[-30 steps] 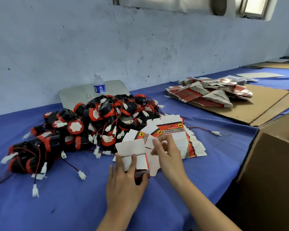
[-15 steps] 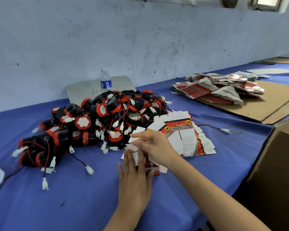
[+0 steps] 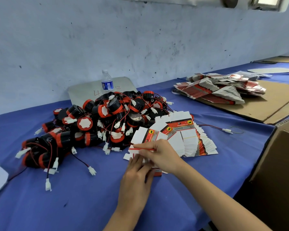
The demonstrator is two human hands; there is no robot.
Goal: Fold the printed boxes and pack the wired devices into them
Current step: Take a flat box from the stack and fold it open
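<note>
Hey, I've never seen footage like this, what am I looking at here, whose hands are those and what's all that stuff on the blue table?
No machine here: a person wears a camera on the head, looking down at their own two hands. On the blue table lies a pile of black-and-red wired devices, a fanned stack of flat printed boxes, and a water bottle behind the pile. Further right, more flat boxes sit on cardboard. The left hand presses one box blank flat against the table, while the right hand folds a flap of it over with its fingertips. No device is held yet.
</note>
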